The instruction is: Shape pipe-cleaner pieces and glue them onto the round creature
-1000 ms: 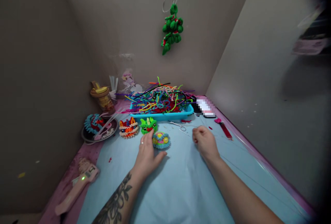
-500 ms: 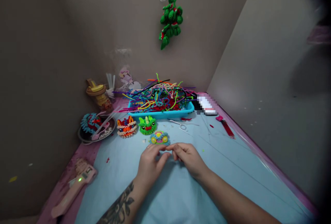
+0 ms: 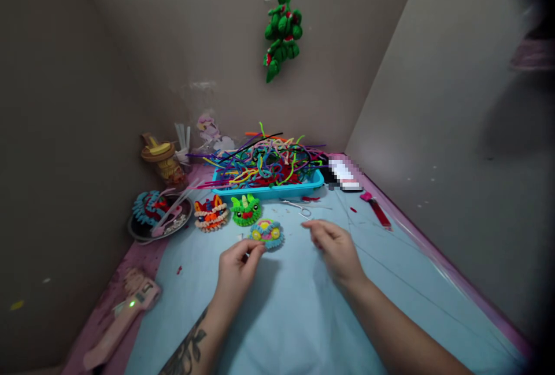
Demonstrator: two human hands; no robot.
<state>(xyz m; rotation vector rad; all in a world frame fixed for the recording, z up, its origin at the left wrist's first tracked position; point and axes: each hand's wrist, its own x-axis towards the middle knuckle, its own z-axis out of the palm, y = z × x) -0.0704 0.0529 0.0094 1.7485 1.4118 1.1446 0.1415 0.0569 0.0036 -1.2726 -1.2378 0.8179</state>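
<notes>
My left hand point(image 3: 240, 264) is closed in a pinch, thumb against fingers, just in front of a blue, yellow and pink fuzzy figure point(image 3: 266, 234). Whatever lies between those fingertips is too small to make out. To the right, my right hand point(image 3: 337, 249) hovers over the blue cloth with its fingers curled together and the index finger reaching furthest left. Its grip is partly hidden, so I cannot make out what it holds, if anything. Small scissors point(image 3: 304, 211) lie just beyond it. A green fuzzy figure point(image 3: 247, 210) and an orange and cream one point(image 3: 211, 213) stand behind my left hand.
A blue tray point(image 3: 269, 192) heaped with coloured pipe cleaners stands at the back. On the left are a metal bowl point(image 3: 134, 230) and a pink glue gun point(image 3: 124, 320) with its green light on. A phone point(image 3: 346, 175) and a red strip point(image 3: 380, 214) lie right.
My hands, which were touching at the fingertips, have drawn apart: the left moved left, the right moved right and slightly up. The blue and yellow figure is now more fully visible.
</notes>
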